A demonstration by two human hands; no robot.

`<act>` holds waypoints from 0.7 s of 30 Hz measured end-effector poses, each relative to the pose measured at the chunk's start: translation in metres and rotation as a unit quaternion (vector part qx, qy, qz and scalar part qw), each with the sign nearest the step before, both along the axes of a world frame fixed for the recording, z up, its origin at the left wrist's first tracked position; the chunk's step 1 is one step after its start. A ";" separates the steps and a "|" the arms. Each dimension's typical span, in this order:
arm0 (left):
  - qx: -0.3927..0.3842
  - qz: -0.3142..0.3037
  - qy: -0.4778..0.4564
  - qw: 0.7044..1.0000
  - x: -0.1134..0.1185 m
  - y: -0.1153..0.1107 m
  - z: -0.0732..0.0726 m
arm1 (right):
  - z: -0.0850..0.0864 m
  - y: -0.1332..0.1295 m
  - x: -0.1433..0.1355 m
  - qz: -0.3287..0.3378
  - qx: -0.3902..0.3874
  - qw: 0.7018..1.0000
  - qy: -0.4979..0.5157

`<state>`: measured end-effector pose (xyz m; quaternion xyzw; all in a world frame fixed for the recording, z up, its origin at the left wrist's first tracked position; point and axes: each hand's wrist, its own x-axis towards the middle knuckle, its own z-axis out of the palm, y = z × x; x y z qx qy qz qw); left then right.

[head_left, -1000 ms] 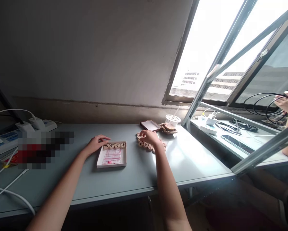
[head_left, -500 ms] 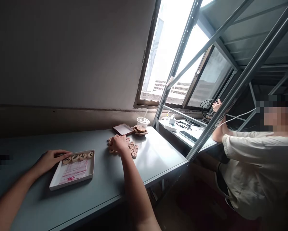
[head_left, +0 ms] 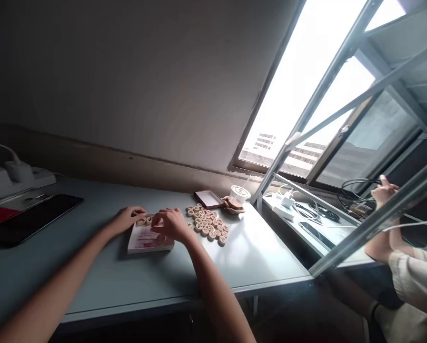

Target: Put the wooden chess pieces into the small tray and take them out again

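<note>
A shallow white box lies on the grey table, with round wooden pieces in a row along its far side. My left hand is at the box's far left corner, its fingers bent over the edge by the first piece. Over the box's right part is my right hand, its fingers curled around a wooden piece. Right of the box, several more round pieces with characters lie flat in a cluster.
Behind the cluster are a dark-rimmed box lid and a lidded cup with a straw. A black tablet and power strip lie left. Metal frame posts rise right; another person's hand is beyond, near cables.
My right hand has moved from the cluster to over the white box, with a piece in its fingers. The view has turned left, bringing the tablet and power strip into sight.
</note>
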<state>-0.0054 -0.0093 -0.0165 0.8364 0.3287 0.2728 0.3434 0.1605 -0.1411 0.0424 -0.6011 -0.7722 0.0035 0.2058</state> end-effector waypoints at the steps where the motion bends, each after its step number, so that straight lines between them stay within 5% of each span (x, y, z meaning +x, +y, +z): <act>1: 0.002 0.000 -0.007 1.000 0.000 -0.001 0.000 | 0.000 0.000 -0.002 -0.003 -0.004 1.000 0.000; 9: -0.005 0.007 0.031 0.999 -0.004 -0.011 0.008 | 0.021 -0.009 0.019 0.021 -0.213 0.974 0.068; 21: -0.009 0.008 0.073 0.997 -0.008 -0.017 0.016 | 0.021 -0.013 -0.003 0.021 -0.209 0.978 0.001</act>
